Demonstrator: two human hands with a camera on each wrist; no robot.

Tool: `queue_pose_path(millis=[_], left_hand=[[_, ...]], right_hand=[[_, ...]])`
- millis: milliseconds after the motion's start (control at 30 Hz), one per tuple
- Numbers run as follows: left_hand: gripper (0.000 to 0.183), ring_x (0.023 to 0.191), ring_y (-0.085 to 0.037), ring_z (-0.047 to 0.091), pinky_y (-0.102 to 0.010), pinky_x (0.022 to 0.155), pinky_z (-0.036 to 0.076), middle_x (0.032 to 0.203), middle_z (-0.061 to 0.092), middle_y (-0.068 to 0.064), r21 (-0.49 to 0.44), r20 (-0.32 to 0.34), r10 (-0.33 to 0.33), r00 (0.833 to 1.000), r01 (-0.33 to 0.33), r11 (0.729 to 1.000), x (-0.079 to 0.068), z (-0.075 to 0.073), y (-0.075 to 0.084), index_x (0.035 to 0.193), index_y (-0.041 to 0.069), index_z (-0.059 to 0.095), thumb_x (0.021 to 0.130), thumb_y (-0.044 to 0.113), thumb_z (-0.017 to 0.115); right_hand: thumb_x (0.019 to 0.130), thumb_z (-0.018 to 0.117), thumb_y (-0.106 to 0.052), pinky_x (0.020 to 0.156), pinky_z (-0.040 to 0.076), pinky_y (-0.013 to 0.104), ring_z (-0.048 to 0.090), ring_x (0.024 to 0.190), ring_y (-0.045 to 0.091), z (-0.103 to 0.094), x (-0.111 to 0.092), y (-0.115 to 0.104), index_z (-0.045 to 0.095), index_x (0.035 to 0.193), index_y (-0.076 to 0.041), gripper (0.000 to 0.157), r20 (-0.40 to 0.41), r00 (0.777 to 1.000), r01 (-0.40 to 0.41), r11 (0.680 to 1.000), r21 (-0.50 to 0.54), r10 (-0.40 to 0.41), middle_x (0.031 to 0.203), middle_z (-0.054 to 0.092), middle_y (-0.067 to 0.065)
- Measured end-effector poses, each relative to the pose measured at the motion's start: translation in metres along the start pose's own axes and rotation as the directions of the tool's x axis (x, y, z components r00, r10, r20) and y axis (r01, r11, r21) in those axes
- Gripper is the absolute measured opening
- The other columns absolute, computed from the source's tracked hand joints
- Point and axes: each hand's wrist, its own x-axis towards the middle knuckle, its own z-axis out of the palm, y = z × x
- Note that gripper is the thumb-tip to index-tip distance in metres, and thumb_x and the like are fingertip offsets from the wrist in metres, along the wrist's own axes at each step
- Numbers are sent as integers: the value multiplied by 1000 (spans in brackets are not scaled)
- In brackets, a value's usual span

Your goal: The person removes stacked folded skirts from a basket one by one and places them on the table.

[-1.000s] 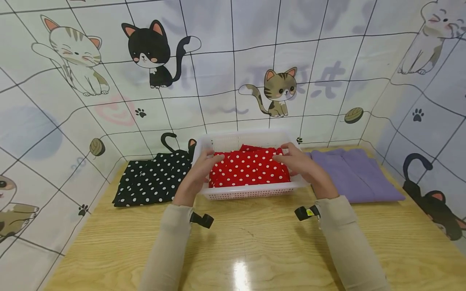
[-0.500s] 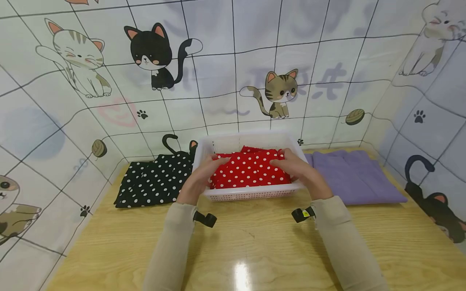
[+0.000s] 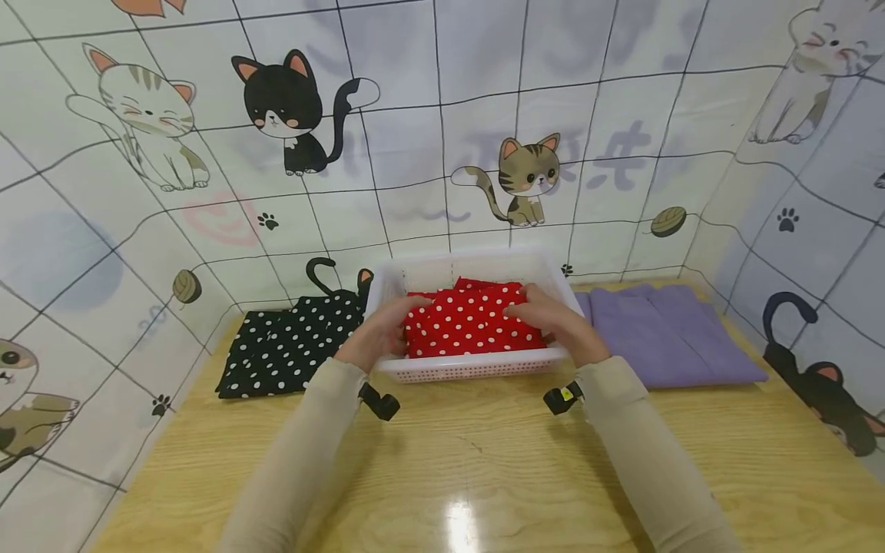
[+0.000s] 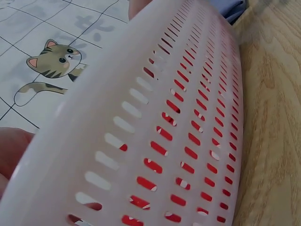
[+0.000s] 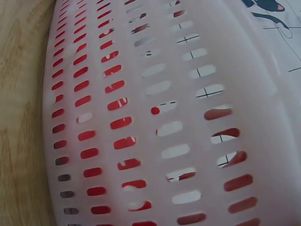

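A folded red cloth with white dots lies in a white plastic basket at the back of the table. My left hand reaches over the basket's left side, its thumb on the cloth's top edge and its fingers beside the cloth. Opposite it, my right hand has its thumb over the cloth's right part, the other fingers down along that side. The slotted basket wall fills most of the left wrist view, with red fabric behind it. Through the slots of the basket in the right wrist view, parts of fingers show.
Left of the basket lies a folded black cloth with white dots. A folded purple cloth lies to the right. The wooden table meets a cat-patterned wall covering behind and at both sides.
Both hands stay at the cloth's two sides; the right hand has shifted inward to the left. The red cloth looks slightly narrower between them. The basket stays in place.
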Motion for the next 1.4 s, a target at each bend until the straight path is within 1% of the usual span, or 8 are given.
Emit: queue_pose_path(millis=[200,367,533,800,933,1067,1200,1400], left_hand=[[78,139,-37,46,-53,117,44,153,44,-14,-34,-50,-18,999,17,999,4,0,2,153,11,32,91,36,73],[63,131,-32,47,-46,110,47,145,49,-12,3,-63,24,998,-24,1000,7,1,2,146,10,39,95,33,69],[48,121,-25,54,-36,101,54,141,54,-10,24,-18,93,996,-93,995,10,1,1,143,8,47,100,24,63],[50,122,-28,59,-40,99,59,148,54,-14,43,44,128,991,-130,991,11,-1,1,148,7,50,100,13,60],[50,120,-27,62,-33,90,62,146,56,-13,77,57,127,990,-131,988,10,0,2,148,7,51,100,15,60],[47,119,-26,63,-28,82,63,144,58,-12,95,40,132,990,-135,986,8,0,3,145,5,54,99,15,60],[46,120,-26,61,-31,86,62,142,57,-11,38,0,145,989,-145,989,8,-1,3,139,6,53,95,13,62],[53,124,-26,59,-35,96,60,144,55,-7,-30,-28,183,983,-184,983,7,-2,3,141,10,47,91,14,66]], right_hand=[[100,58,-29,111,46,58,39,140,43,1,6,3,17,162,-7,77,-4,1000,14,1000,-1,-14,158,32,24],[102,55,-29,104,53,51,46,135,40,-2,9,5,20,163,-12,73,24,1000,5,999,53,-7,158,32,22],[105,50,-25,88,61,38,54,128,37,-3,12,4,25,163,-9,65,56,998,6,993,120,-13,158,34,23],[104,51,-23,75,60,26,62,112,27,-6,15,4,43,151,3,54,12,999,28,986,162,-31,146,51,24],[103,46,-16,75,60,26,60,111,27,-7,14,4,44,152,3,53,7,999,43,977,207,-45,151,46,24],[103,42,-13,76,58,21,54,121,29,-10,11,2,42,154,3,53,18,997,62,953,295,-70,160,36,24],[102,42,-10,74,56,18,46,128,31,-12,12,3,40,156,3,56,21,995,82,927,366,-96,165,29,23],[102,43,-10,72,60,22,62,101,20,-15,12,3,36,159,-3,58,27,992,100,904,416,-122,165,29,22]])
